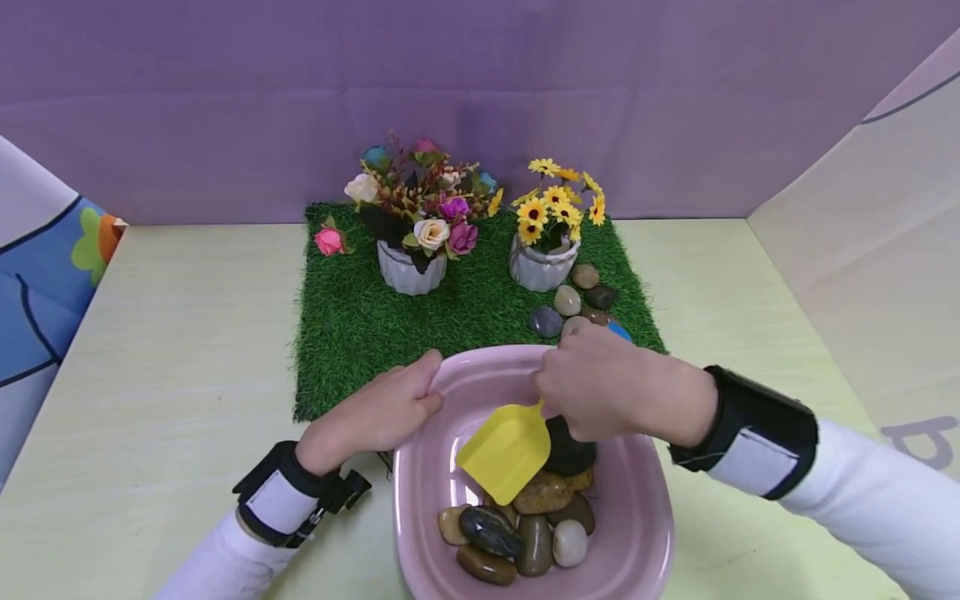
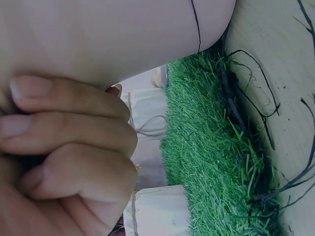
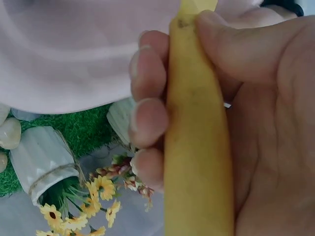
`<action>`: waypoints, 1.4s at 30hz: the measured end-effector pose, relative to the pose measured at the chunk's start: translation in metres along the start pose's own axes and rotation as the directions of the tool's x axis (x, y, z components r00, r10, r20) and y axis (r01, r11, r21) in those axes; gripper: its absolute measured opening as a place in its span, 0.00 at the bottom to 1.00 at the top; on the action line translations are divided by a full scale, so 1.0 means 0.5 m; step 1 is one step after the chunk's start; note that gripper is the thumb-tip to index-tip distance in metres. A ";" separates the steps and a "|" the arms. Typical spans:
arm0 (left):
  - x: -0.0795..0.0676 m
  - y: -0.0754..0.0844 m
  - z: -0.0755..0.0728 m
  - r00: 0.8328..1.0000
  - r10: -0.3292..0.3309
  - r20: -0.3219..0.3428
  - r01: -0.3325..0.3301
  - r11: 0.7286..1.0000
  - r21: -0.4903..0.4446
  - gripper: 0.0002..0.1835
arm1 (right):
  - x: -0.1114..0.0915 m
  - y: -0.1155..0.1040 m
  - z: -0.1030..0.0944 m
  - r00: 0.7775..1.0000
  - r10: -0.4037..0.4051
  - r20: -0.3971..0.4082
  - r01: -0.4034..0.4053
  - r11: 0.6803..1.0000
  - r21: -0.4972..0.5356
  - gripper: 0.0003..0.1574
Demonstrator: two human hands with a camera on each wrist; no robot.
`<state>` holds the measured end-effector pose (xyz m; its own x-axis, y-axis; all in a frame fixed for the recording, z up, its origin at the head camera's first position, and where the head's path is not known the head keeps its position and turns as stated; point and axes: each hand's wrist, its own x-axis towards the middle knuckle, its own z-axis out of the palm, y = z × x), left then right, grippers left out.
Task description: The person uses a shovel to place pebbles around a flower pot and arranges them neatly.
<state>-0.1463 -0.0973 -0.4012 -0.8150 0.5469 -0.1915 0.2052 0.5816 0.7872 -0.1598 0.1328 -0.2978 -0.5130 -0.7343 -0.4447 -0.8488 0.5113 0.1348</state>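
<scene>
A pink basin (image 1: 408, 525) stands at the front of the table, its far side overlapping the turf mat. Several smooth stones (image 1: 535, 546) lie in it, brown, grey, black and white. My left hand (image 1: 390, 408) grips the basin's left rim near the far corner, fingers curled under the edge in the left wrist view. Over the basin my right hand (image 1: 596, 379) holds a yellow toy shovel (image 1: 506, 450), its fingers and thumb wrapped along the thick handle (image 3: 197, 132). The shovel's blade hangs above the stones and partly hides them. A large dark stone (image 1: 570, 450) shows below the right hand.
Behind the basin lies a green turf mat (image 1: 352, 317). On it stand a white pot of mixed flowers (image 1: 412, 267) and a white pot of yellow flowers (image 1: 542, 265). Loose pebbles (image 1: 546, 321) lie at its right, a pink rose (image 1: 330, 241) at its left.
</scene>
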 end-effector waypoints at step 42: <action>-0.002 -0.002 0.000 1.000 0.020 0.004 -0.020 1.000 0.002 0.02 | -0.029 -0.192 0.053 0.957 -0.141 -0.252 -0.042 0.795 -0.605 0.13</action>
<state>-0.1457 -0.0985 -0.4017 -0.8085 0.5608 -0.1786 0.2226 0.5722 0.7894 -0.0676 0.1063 -0.3277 -0.4038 -0.8876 -0.2215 -0.7308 0.1673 0.6618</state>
